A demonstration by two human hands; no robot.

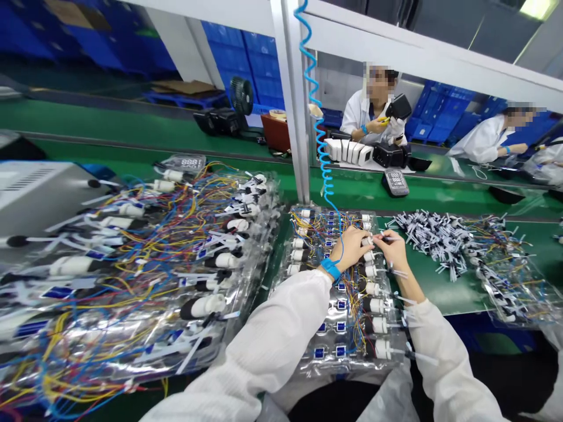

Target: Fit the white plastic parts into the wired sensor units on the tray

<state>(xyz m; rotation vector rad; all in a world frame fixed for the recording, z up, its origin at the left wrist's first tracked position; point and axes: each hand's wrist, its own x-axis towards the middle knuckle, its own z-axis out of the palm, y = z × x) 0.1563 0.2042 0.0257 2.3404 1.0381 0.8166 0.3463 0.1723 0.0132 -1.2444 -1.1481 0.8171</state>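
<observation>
My left hand (353,246) rests on a clear plastic tray (308,363) of small white cylindrical parts with coloured wires, its fingers curled round one white part (366,240). A blue wrist strap (331,268) with a coiled blue cord sits on that wrist. My right hand (392,246) is closed beside it and pinches a thin white tube piece (389,238) against the same part. Both sleeves are white.
A tall stack of wired trays (132,281) fills the left. A heap of white tube pieces (440,234) lies on the green bench at right, beside another tray (510,281). A metal post (294,117) stands ahead. Two people in white coats work across the line.
</observation>
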